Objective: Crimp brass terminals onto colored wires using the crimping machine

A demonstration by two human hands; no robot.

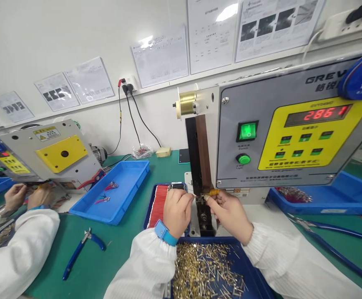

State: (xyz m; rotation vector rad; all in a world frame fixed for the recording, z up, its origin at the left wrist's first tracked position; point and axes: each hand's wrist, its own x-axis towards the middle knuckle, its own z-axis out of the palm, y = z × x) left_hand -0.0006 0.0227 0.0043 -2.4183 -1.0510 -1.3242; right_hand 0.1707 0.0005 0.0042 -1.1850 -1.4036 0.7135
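My left hand (177,211), with a blue wrist strap (166,233), is pinched closed at the left side of the machine's crimping head (203,203). My right hand (231,215) is closed in a pinch on the other side. A yellow-orange piece (212,192) shows at its index finger, perhaps a finger cover. What lies between the fingertips is too small to make out. Under both hands stands a dark blue tray (255,274) holding many small brass-coloured metal pins (204,268). Behind my left hand, red wires (158,204) lie in another blue tray (148,214).
The machine's grey panel (240,170) reads 2861. Blue-handled pliers (327,236) lie at right, near a blue bin (333,205). At left are side cutters (83,247), a blue tray (126,205) with wire bundles, and a co-worker's hands (39,197) at a second machine (59,153).
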